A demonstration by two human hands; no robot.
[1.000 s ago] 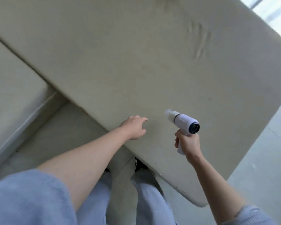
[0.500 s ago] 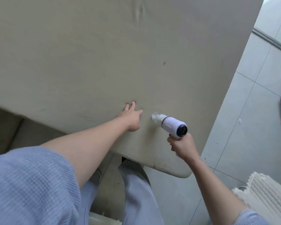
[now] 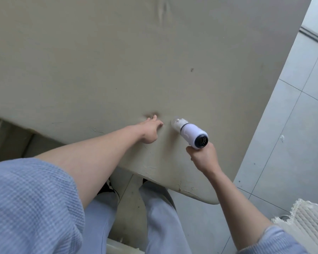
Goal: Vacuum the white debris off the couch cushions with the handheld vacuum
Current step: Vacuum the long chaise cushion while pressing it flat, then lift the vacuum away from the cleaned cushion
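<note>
A large beige couch cushion [image 3: 117, 61] fills the upper view. My right hand [image 3: 203, 156] grips the handle of a white handheld vacuum [image 3: 191, 133]. Its clear nozzle, packed with white fluff, touches the cushion near the front edge. Just left of the nozzle my left hand [image 3: 151, 130] presses its fingers into the fabric and dents it. Small dark specks [image 3: 191, 69] dot the cushion further back. Thin white flecks [image 3: 186, 189] show along its worn front edge.
Grey floor tiles [image 3: 292, 110] lie to the right, with a small white scrap [image 3: 281, 138] on them. A cream ribbed textile with a fringe [image 3: 308, 222] sits at the lower right. My legs in light blue trousers [image 3: 160, 217] stand below the cushion's edge.
The view swung right across the cushion. My left hand slid forward and now digs its fingers into the fabric. The vacuum nozzle stayed close beside that hand on the cushion.
</note>
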